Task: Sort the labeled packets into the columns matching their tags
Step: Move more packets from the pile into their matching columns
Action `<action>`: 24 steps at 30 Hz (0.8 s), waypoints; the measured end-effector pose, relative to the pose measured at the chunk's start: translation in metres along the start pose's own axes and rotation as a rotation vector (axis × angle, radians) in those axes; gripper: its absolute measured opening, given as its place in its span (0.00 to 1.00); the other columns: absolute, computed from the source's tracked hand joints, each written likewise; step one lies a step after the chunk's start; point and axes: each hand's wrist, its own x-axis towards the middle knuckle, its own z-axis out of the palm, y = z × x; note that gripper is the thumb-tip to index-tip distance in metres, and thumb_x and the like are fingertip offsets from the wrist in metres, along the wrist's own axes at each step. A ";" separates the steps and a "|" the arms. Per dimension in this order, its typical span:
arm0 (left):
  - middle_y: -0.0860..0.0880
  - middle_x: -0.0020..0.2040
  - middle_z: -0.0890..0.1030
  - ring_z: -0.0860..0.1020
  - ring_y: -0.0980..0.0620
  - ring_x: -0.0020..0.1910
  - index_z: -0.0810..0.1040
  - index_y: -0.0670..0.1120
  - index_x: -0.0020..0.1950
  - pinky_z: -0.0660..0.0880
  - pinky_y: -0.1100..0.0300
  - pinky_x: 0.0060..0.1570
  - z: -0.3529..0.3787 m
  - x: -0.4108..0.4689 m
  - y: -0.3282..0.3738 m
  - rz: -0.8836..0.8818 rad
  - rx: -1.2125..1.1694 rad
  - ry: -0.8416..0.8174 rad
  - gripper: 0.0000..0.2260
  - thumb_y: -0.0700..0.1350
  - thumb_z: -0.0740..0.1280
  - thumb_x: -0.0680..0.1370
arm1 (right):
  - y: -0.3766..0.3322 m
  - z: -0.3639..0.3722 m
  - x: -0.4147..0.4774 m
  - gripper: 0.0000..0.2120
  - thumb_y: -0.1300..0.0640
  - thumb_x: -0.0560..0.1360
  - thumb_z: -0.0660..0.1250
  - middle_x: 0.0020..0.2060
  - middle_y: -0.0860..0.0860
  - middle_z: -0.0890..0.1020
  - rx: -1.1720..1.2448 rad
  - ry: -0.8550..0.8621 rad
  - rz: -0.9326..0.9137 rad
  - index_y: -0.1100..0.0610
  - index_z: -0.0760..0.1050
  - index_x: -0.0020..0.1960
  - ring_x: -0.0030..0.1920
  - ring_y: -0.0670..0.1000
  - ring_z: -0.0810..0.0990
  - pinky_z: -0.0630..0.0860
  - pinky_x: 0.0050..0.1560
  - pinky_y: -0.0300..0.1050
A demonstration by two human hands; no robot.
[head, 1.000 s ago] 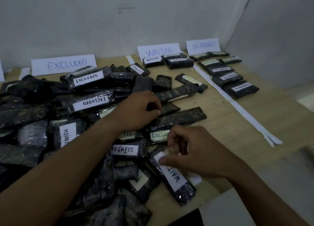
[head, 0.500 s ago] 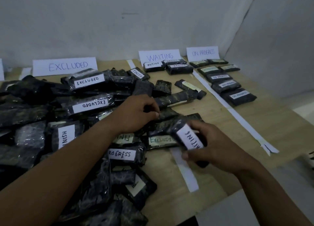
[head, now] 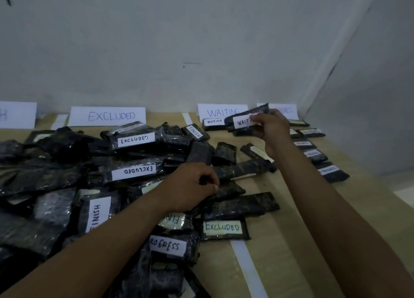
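A WAITING-tagged packet [head: 243, 121] was gripped by the right hand [head: 272, 128] just before the WAITING sign [head: 220, 112], above the sorted packets [head: 212, 124] laid there. Left of that sign a large unsorted pile [head: 89, 185] was seen; most sorting was judged undone. The left hand [head: 190, 185] was curled on it; whether anything was grasped could not be told.

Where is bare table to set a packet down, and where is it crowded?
Bare wood: right of the near white tape strip, up to the right forearm; also beyond that arm, before the nearest ON PROGRESS packet. Crowded: the packet pile left of the strip, under the left hand.
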 end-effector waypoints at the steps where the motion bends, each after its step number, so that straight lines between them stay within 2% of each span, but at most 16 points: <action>1: 0.56 0.46 0.78 0.76 0.61 0.44 0.81 0.52 0.47 0.72 0.67 0.44 0.000 0.000 0.000 0.001 0.002 0.000 0.02 0.48 0.70 0.76 | 0.005 0.005 0.011 0.10 0.68 0.70 0.70 0.44 0.59 0.82 -0.028 0.010 0.033 0.57 0.72 0.44 0.39 0.55 0.82 0.79 0.38 0.46; 3: 0.56 0.46 0.78 0.76 0.62 0.44 0.81 0.52 0.47 0.72 0.68 0.44 0.000 0.001 -0.001 0.005 0.001 -0.002 0.02 0.48 0.70 0.76 | 0.018 0.015 0.026 0.12 0.69 0.69 0.72 0.45 0.61 0.82 -0.124 0.028 0.070 0.58 0.70 0.43 0.38 0.57 0.82 0.81 0.36 0.46; 7: 0.57 0.46 0.78 0.76 0.62 0.43 0.81 0.52 0.47 0.71 0.69 0.43 0.000 0.001 -0.002 0.012 -0.018 -0.012 0.02 0.48 0.70 0.76 | 0.044 0.027 0.042 0.18 0.68 0.66 0.75 0.46 0.59 0.82 -0.351 0.066 0.042 0.53 0.68 0.41 0.42 0.60 0.84 0.81 0.37 0.50; 10: 0.56 0.46 0.78 0.75 0.62 0.42 0.81 0.52 0.47 0.70 0.70 0.42 0.001 0.001 -0.001 0.011 -0.020 -0.006 0.02 0.47 0.70 0.76 | 0.048 0.033 0.048 0.15 0.65 0.68 0.76 0.44 0.58 0.82 -0.383 0.025 0.065 0.59 0.70 0.43 0.37 0.59 0.85 0.83 0.39 0.52; 12: 0.56 0.46 0.78 0.75 0.62 0.41 0.81 0.52 0.47 0.69 0.70 0.41 0.001 0.001 -0.001 0.011 -0.016 -0.006 0.02 0.48 0.70 0.76 | 0.049 0.036 0.052 0.10 0.62 0.70 0.75 0.43 0.56 0.82 -0.432 -0.017 0.056 0.61 0.73 0.45 0.33 0.55 0.83 0.81 0.37 0.48; 15: 0.56 0.46 0.78 0.75 0.62 0.42 0.81 0.52 0.47 0.68 0.73 0.41 0.000 0.001 -0.001 0.009 -0.019 -0.011 0.02 0.47 0.69 0.76 | 0.047 0.039 0.058 0.02 0.59 0.73 0.68 0.44 0.54 0.82 -0.508 -0.034 0.031 0.58 0.77 0.45 0.34 0.53 0.81 0.75 0.32 0.43; 17: 0.56 0.46 0.77 0.75 0.62 0.43 0.81 0.51 0.47 0.68 0.75 0.40 0.000 0.001 -0.002 0.008 -0.016 -0.014 0.02 0.48 0.69 0.76 | 0.046 0.040 0.061 0.05 0.58 0.73 0.63 0.44 0.53 0.81 -0.566 -0.056 0.024 0.56 0.78 0.45 0.35 0.52 0.78 0.71 0.30 0.40; 20: 0.56 0.47 0.77 0.75 0.62 0.44 0.81 0.52 0.48 0.68 0.74 0.41 0.001 0.001 -0.002 0.005 -0.015 -0.017 0.02 0.48 0.69 0.76 | 0.043 0.041 0.064 0.06 0.62 0.72 0.64 0.43 0.51 0.79 -0.612 -0.117 0.003 0.58 0.77 0.48 0.37 0.50 0.75 0.69 0.27 0.38; 24: 0.56 0.47 0.77 0.75 0.63 0.43 0.80 0.52 0.48 0.67 0.76 0.39 0.000 0.001 -0.001 0.005 -0.014 -0.016 0.02 0.48 0.69 0.76 | 0.041 0.042 0.070 0.04 0.65 0.70 0.66 0.42 0.54 0.78 -0.497 -0.104 -0.003 0.57 0.74 0.41 0.35 0.52 0.74 0.70 0.31 0.42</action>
